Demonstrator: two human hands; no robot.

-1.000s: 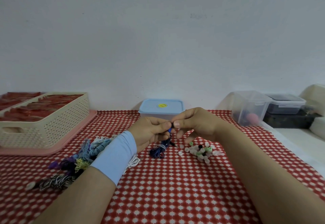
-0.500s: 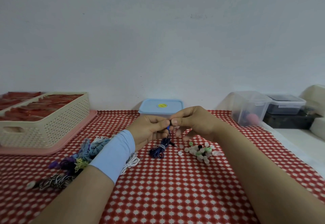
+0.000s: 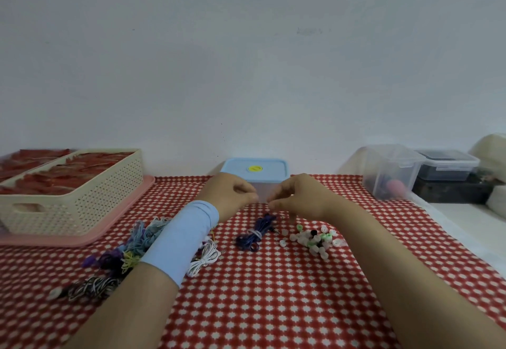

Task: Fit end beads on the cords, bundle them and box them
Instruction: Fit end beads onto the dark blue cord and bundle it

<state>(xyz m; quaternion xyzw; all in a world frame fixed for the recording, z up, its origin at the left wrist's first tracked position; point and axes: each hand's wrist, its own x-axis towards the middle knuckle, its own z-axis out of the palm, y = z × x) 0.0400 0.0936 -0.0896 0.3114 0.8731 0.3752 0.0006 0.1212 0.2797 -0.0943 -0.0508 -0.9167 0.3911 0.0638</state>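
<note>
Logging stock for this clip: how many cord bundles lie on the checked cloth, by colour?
dark blue cord bundle: 1
white cord bundle: 1
pale blue cord bundle: 1
purple cord bundle: 1
yellow cord bundle: 1
black-and-white cord bundle: 1
Total: 6 in view; the tangled ones on the left are hard to separate.

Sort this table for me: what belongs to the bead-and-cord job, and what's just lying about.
Job in hand:
dark blue cord bundle
bead pile
white cord bundle
loose coloured cords
blue-lidded box, possibly for boxing

Lying about:
cream basket of red items
pink tray under it
clear tub
dark-lidded container
</note>
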